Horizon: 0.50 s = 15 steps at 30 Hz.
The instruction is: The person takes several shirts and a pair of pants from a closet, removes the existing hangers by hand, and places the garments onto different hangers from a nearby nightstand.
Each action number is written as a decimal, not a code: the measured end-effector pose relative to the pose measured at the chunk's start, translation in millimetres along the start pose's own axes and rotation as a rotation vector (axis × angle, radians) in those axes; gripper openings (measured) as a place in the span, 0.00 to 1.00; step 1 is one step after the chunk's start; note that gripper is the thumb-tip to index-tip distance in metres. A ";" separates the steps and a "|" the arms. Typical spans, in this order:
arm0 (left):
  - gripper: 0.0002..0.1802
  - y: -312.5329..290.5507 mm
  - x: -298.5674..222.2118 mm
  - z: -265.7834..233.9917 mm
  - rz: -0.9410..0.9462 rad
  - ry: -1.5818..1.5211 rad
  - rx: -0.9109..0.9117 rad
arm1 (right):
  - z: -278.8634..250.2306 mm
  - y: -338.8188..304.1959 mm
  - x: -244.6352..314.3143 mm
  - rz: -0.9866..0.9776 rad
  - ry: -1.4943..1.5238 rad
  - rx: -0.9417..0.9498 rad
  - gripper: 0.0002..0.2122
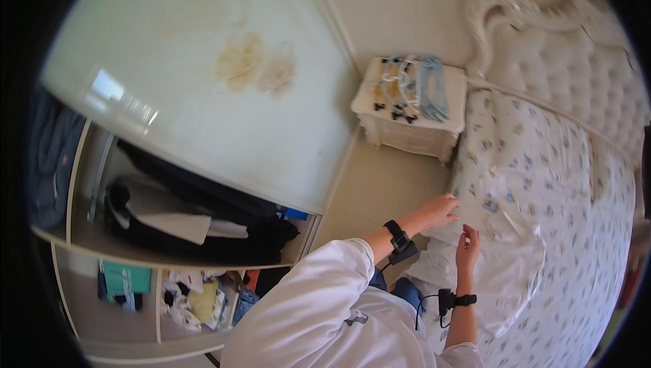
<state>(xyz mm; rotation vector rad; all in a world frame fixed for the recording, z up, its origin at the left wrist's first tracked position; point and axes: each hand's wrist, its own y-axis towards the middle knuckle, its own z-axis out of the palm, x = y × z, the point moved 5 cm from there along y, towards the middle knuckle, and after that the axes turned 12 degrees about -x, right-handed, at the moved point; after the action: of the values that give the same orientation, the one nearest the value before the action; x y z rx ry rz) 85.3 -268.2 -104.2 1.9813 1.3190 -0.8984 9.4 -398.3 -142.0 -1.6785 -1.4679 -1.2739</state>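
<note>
A white garment [498, 269] lies loosely spread on the near side of the bed, its folds hanging over the edge towards me. Over its left part is my left hand [439, 211], fingers stretched out and apart. My right hand [467, 248] hovers just nearer to me, its fingers slightly bent and nothing visible in them. Whether either hand touches the cloth is hard to make out. Both wrists carry black strapped devices.
The flowered bed sheet [576, 273] reaches to a tufted headboard [563, 63]. Several hangers [405, 86] lie on a white nightstand [413, 134]. On the left, an open wardrobe holds dark hanging clothes [203, 232] and folded clothes [203, 300] below, beside a glossy sliding door [203, 117].
</note>
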 end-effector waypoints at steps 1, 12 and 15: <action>0.19 -11.6 2.9 -30.0 -0.030 -0.001 -0.067 | 37.0 1.5 20.7 -0.070 0.026 0.141 0.10; 0.12 -261.1 78.5 -386.9 -0.090 -0.032 -1.073 | 288.1 -98.5 348.0 -0.567 0.276 0.862 0.09; 0.11 -341.0 61.3 -486.6 0.015 0.104 -1.428 | 333.0 -135.3 454.5 -0.711 0.382 0.921 0.12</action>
<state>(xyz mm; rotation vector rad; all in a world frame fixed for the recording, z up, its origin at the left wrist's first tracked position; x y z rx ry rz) -114.2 255.3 103.2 0.8693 1.3507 0.2406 -49.3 115.9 118.5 -0.3040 -2.0167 -0.8910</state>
